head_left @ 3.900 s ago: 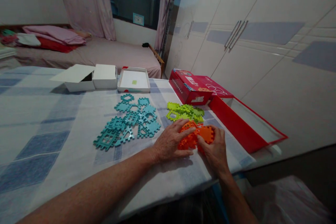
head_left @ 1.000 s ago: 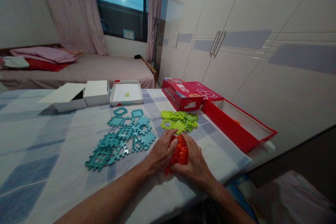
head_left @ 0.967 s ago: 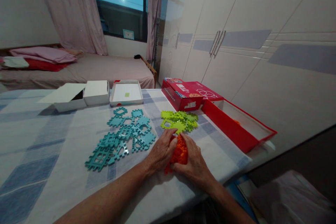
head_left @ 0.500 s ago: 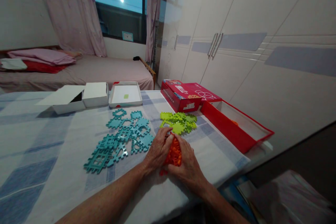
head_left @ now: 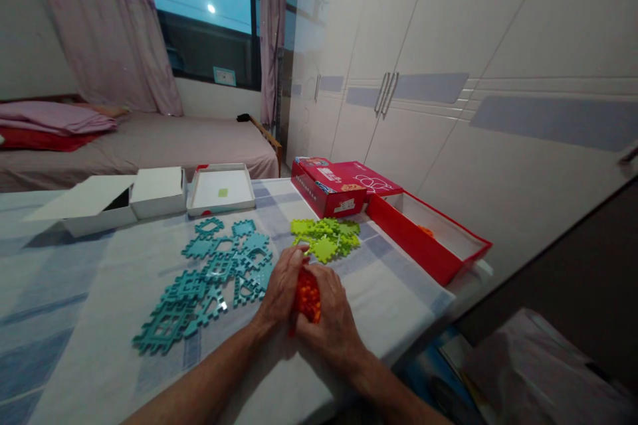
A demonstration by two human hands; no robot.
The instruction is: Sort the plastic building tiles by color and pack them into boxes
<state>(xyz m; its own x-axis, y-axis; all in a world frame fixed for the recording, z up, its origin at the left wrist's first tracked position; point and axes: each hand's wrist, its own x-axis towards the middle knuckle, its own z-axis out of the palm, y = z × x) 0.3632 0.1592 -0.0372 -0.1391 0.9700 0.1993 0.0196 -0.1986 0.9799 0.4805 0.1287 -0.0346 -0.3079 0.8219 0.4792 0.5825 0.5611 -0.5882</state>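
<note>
My left hand [head_left: 282,287] and my right hand [head_left: 333,311] are cupped from both sides around a heap of small orange plastic pieces [head_left: 307,297], low over the near edge of the table. Both sets of fingers curve inward and press on the heap, hiding much of it. The shape of single orange pieces is hard to make out. Left of my hands, teal interlocking plastic tiles [head_left: 219,267] lie spread and overlapping. Just beyond my fingertips is a pile of lime-green interlocking tiles [head_left: 325,250].
A red box [head_left: 329,187] stands behind the green tiles. Beside it, an open red tray [head_left: 413,242] has something orange inside. White boxes [head_left: 158,191] and a shallow white lid [head_left: 222,204] line the far edge. A striped cloth [head_left: 94,292] covers the table.
My hands have closed in tighter around the orange pieces, and less of the heap shows between them. The whole view has shifted, with the table's things appearing further left.
</note>
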